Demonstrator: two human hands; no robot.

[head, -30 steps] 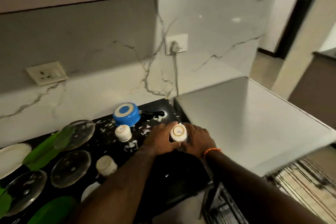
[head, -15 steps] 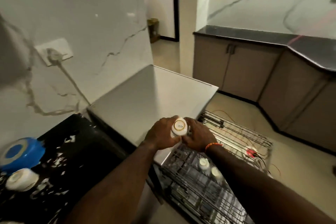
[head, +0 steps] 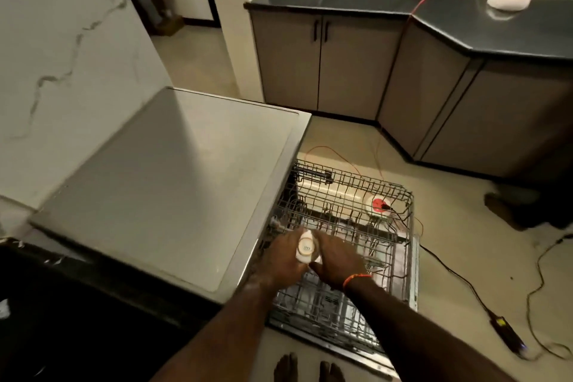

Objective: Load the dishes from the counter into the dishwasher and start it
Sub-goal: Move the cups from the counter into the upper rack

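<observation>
A small white cup (head: 306, 247) is held upside down, its base with a printed mark facing up. My left hand (head: 283, 257) grips it from the left and my right hand (head: 336, 260), with an orange band at the wrist, grips it from the right. Both hands hold it just above the pulled-out wire rack (head: 356, 226) of the dishwasher (head: 173, 177). A second white piece shows just under the cup between my hands. The rack's near left part is hidden by my hands.
The dishwasher's flat grey top lies to the left, with the black counter (head: 77, 304) beside it. A white and red object (head: 379, 206) sits in the rack's far side. Cables and a power strip (head: 507, 335) trail on the floor at right. My bare feet (head: 307, 370) stand below the open door.
Both hands have carried the cup from the black counter rightward over the dishwasher top and down to the rack. The view has swung right, away from the dishes on the counter.
</observation>
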